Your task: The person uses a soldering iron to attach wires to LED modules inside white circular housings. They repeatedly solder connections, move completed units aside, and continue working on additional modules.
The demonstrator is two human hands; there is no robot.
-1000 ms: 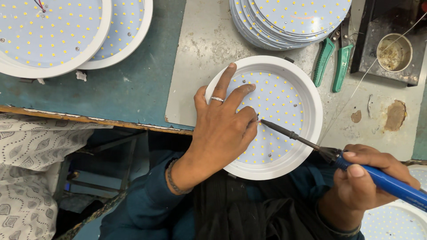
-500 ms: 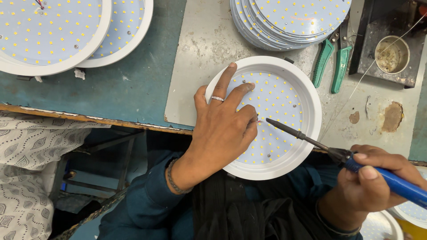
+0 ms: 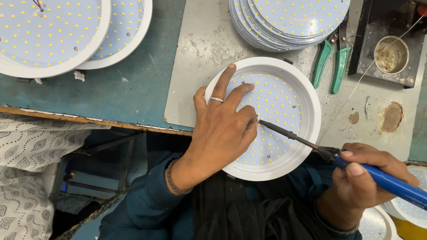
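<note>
A round white lamp housing (image 3: 311,104) with a disc of small yellow diodes (image 3: 278,106) lies on the grey metal sheet (image 3: 200,58). My left hand (image 3: 222,129), a ring on one finger, presses flat on the disc's left half with fingers spread. My right hand (image 3: 360,178) grips the blue handle of a soldering iron (image 3: 311,144). Its dark tip rests on the disc right beside my left fingertips.
A stack of bare diode discs (image 3: 289,18) sits at the top. Green-handled pliers (image 3: 331,62) lie beside a black tray with a round tin (image 3: 391,53). Two finished lamps (image 3: 66,35) rest on the blue bench at upper left. Patterned cloth (image 3: 26,169) hangs lower left.
The soldering iron's tip has slid left across the disc until it is beside my left fingers. My left hand has stayed pressed on the disc.
</note>
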